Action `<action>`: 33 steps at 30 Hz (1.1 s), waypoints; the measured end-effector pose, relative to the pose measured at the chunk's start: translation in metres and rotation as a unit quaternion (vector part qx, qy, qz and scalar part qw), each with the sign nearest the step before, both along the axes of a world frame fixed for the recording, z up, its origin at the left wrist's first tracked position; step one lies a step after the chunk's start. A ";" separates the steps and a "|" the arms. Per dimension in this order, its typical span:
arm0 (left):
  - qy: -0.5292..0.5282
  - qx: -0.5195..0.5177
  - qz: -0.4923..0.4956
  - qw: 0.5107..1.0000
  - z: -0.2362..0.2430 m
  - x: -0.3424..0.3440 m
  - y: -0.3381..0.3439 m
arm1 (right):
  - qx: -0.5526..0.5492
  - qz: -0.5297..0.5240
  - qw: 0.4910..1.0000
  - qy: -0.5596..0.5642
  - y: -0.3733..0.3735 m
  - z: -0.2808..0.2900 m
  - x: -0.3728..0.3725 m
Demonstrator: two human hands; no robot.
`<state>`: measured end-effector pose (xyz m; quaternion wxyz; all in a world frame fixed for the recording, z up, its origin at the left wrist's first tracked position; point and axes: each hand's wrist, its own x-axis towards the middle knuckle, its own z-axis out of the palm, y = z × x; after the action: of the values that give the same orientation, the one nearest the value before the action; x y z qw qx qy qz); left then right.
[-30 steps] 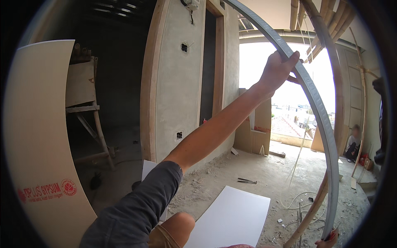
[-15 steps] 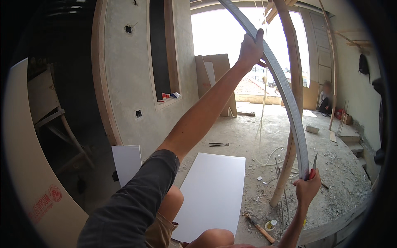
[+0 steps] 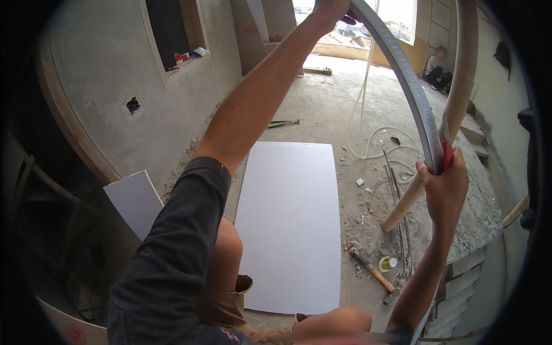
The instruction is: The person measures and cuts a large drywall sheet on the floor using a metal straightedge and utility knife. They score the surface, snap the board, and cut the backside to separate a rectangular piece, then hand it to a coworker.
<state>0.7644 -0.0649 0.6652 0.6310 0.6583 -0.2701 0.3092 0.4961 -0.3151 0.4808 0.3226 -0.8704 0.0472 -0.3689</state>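
A long grey strip [image 3: 409, 86] curves from the top of the view down to the right. My left hand [image 3: 329, 8] grips its upper part at the top edge, arm stretched out. Lower down, my right hand [image 3: 444, 185] is closed around the strip together with a red-handled tool [image 3: 447, 150] pressed against it. Both my knees show at the bottom of the view.
A white board [image 3: 290, 221] lies on the dusty concrete floor, a smaller white panel [image 3: 135, 201] leans at the left. A hammer [image 3: 374, 276] and a small yellow tin [image 3: 387, 263] lie near loose rods and cable. A wooden post [image 3: 454, 109] stands right. A person [image 3: 436, 66] crouches far back.
The view has tipped downward toward the floor. My right hand has risen along the strip from the lower edge to mid-height; my left hand keeps its grip higher up.
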 end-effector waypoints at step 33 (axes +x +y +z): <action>0.395 0.041 -0.423 0.814 -0.439 -0.050 0.054 | -0.035 -0.172 0.931 0.320 0.119 -0.245 -0.187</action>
<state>0.7147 -0.0107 0.2260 0.7241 0.5700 -0.2619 -0.2868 0.3088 -0.1960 0.2358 0.1915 -0.9315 0.2840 -0.1220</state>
